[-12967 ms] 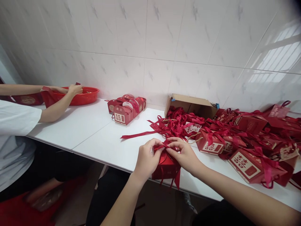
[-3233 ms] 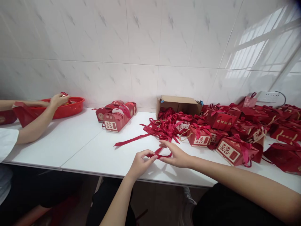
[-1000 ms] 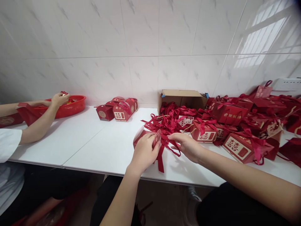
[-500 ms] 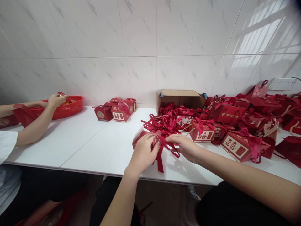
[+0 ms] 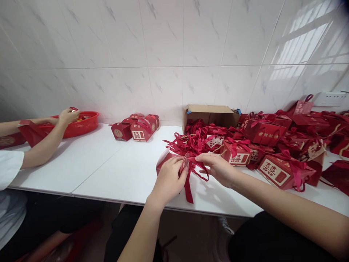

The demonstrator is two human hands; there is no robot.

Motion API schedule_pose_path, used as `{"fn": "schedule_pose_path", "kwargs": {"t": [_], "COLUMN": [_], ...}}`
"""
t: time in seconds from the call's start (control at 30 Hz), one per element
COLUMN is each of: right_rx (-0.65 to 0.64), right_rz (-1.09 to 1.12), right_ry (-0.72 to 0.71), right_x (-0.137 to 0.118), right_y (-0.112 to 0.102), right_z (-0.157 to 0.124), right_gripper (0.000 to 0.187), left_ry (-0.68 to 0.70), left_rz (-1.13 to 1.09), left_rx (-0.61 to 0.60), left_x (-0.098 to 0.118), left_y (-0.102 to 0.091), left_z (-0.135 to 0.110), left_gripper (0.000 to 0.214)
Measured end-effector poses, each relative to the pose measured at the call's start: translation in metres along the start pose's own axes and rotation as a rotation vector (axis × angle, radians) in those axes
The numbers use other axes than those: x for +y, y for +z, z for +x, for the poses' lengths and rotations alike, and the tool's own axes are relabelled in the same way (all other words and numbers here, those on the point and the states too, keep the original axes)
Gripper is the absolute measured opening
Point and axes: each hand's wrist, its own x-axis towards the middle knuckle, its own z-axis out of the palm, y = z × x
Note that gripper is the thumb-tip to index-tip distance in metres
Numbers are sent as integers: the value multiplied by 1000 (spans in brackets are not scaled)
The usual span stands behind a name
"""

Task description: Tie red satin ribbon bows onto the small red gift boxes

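White table point(image 5: 120, 178) and pale tiled wall point(image 5: 201, 36) fill my head view. About three seconds ago I had only the ribbon point(image 5: 189, 191) between my hands; now a red box point(image 5: 163, 163) is with it, and the cluster of boxes point(image 5: 139, 136) near the wall looks one fewer. I take it that box and ribbon are now being worked together. Over the last half second hardly anything has shifted.

My left hand point(image 5: 168, 178) is closed around the box's upper part, beside its rounded flap point(image 5: 184, 162), just short of the ribbon heap point(image 5: 188, 143). My right hand point(image 5: 218, 167) is half curled, fingertips at the ribbon; whether it truly pinches, I cannot tell.

My left hand covers much of the box, hiding how the ribbon passes it and whether the base touches the table. The pile of ribboned boxes point(image 5: 274, 173) is cut off at the right; what a co-worker's hand point(image 5: 68, 117) holds by the red basin point(image 5: 81, 127) is too small to make out.
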Motion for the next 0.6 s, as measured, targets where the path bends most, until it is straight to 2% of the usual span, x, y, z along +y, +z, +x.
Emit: {"fn": "schedule_pose_path", "kwargs": {"t": [0.43, 0.6], "right_rx": [76, 46], "right_rz": [-118, -96], "right_ry": [47, 24], "right_x": [4, 7], "right_y": [1, 2], "right_z": [2, 4], "right_gripper": [11, 10], "left_ry": [16, 15], "left_rz": [35, 59], "left_rx": [-39, -45], "left_x": [7, 7], "left_y": [-2, -1], "left_z": [-4, -4], "left_gripper": [26, 24]}}
